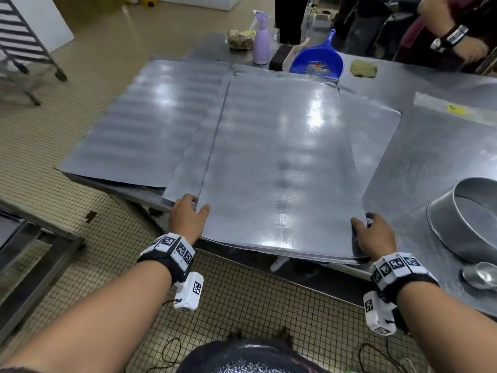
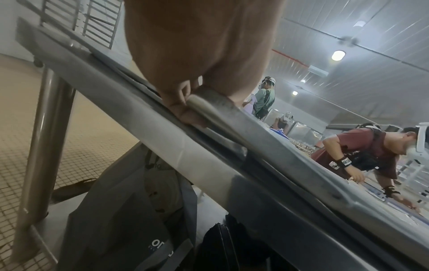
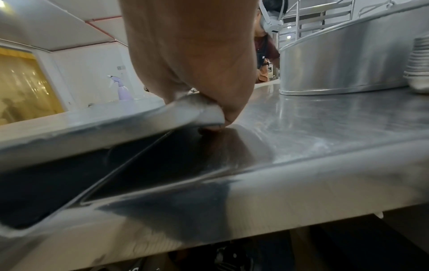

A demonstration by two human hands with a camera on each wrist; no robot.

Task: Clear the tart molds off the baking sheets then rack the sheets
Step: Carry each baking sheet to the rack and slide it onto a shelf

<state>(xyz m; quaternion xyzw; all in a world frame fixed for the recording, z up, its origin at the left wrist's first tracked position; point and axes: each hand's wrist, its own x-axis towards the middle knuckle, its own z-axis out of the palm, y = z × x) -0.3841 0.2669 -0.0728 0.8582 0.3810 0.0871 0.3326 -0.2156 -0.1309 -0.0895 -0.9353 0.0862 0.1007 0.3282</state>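
Several bare baking sheets lie overlapping on the steel table (image 1: 430, 157). The top sheet (image 1: 282, 157) juts over the near table edge, and I hold it by both near corners. My left hand (image 1: 191, 210) grips the left corner, thumb on top; in the left wrist view the fingers (image 2: 183, 108) curl under the sheet's edge (image 2: 232, 119). My right hand (image 1: 365, 224) pinches the right corner, and the right wrist view shows that corner (image 3: 199, 111) lifted off the table. A small stack of tart molds (image 1: 481, 275) stands at the near right, also visible as tart molds (image 3: 417, 60).
A large round metal pan (image 1: 468, 219) stands at the right beside the molds. A blue dustpan (image 1: 317, 60), a purple spray bottle (image 1: 261, 39) and a cloth (image 1: 363, 68) sit at the far edge. A wheeled sheet rack (image 1: 21, 39) stands far left. Another person (image 1: 457, 36) works across the table.
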